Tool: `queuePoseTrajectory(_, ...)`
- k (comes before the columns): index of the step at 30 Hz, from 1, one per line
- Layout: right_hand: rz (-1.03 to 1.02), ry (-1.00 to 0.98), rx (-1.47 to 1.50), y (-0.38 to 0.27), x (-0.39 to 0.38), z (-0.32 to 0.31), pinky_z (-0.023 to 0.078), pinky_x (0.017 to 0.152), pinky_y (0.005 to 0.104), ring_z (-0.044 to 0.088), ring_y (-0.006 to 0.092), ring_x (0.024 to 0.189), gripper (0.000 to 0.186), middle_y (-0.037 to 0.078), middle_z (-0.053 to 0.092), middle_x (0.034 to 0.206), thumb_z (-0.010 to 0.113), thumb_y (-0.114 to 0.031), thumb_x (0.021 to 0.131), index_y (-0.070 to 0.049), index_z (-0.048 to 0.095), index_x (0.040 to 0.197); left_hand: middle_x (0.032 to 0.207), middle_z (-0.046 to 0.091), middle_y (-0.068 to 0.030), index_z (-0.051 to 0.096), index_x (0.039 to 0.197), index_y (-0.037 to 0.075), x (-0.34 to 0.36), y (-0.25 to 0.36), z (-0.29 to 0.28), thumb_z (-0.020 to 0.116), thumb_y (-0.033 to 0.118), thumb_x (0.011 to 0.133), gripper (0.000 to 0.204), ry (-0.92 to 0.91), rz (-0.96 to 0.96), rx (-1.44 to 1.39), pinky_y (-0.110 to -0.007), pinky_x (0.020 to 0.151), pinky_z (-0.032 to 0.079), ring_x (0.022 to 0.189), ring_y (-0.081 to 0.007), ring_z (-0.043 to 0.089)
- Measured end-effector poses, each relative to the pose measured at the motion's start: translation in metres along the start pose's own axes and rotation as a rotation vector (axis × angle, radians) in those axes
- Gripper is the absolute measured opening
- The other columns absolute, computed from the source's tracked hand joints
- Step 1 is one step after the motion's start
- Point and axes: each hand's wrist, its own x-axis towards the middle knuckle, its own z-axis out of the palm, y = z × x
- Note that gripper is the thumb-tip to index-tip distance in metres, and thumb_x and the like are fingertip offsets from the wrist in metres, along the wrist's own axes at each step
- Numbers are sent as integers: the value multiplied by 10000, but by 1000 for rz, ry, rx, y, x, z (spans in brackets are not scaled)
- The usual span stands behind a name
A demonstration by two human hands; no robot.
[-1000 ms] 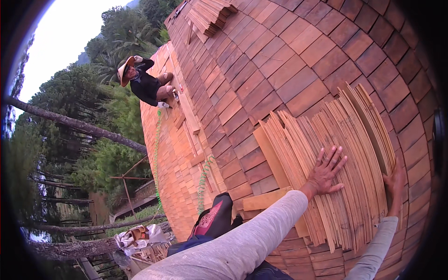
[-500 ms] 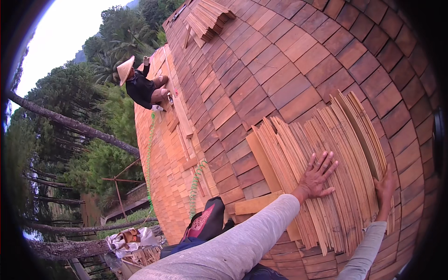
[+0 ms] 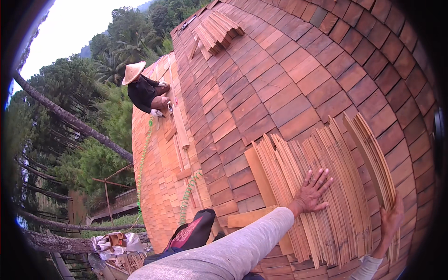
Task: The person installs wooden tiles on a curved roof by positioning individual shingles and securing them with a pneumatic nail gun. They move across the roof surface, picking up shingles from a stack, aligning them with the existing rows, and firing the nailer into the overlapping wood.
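A large stack of thin wooden shingles (image 3: pixel 336 200) stands on edge on the roof in front of me. My left hand (image 3: pixel 313 192) lies flat on top of it with the fingers spread. At the stack's right side, my right hand (image 3: pixel 392 218) is closed round a smaller bundle of shingles (image 3: pixel 373 158), thumb on the side facing the stack. A gap shows between this bundle and the main stack, widest toward the far end. Some of my right fingers are hidden behind the bundle.
Tiled roof (image 3: pixel 289 88) slopes all around. A board (image 3: pixel 252 217) lies by the stack's left side. Farther left crouches a person in a conical hat (image 3: pixel 134 73), near a green coiled hose (image 3: pixel 141 172). Another shingle stack (image 3: pixel 218 31) stands up the roof. A dark bag (image 3: pixel 193 231) is near my arm.
My right hand has moved right and toward me with the smaller bundle, widening the gap to the stack. My left hand stays on the stack. The crouching person's raised hand has come down.
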Motion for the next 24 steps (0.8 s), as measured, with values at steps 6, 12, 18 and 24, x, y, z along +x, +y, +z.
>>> queuePoseTrajectory(6, 204, -129, 254, -50, -105, -100, 467, 1074, 399, 623, 310, 1227, 826, 194, 636, 1303, 823, -11, 738, 40, 468, 1482, 1787, 66, -150, 207, 1709, 173, 1, 3, -1, 533, 704, 928, 999, -33, -19, -30, -582, 1304, -50, 1654, -349, 15)
queuePoseTrajectory(12, 789, -646, 1001, -159, -246, -112, 421, 1165, 369, 519, 295, 1373, 1019, 216, 492, 1537, 841, -146, 860, 5, 225, 1658, 1786, 79, -158, 229, 1701, 149, 4, -9, -10, 614, 693, 872, 1064, 8, 12, -42, -579, 1308, -51, 1655, -347, 16)
queuePoseTrajectory(18, 945, -770, 1290, -222, -394, -37, 527, 1046, 390, 634, 280, 1223, 928, 173, 623, 1358, 877, -100, 750, 22, 403, 1539, 1721, 278, -212, 466, 1565, 51, -67, -46, -9, 509, 473, 1057, 661, 142, -94, -132, -513, 1305, 182, 1616, -361, 226)
queuePoseTrajectory(24, 897, -869, 1139, -259, -426, -8, 562, 956, 393, 680, 283, 1126, 733, 184, 683, 1193, 873, -66, 762, 44, 492, 1379, 1625, 450, -187, 517, 1534, 51, -367, -53, -45, 393, 707, 1055, 821, -21, -1557, -1286, -534, 1222, 316, 1521, -330, 394)
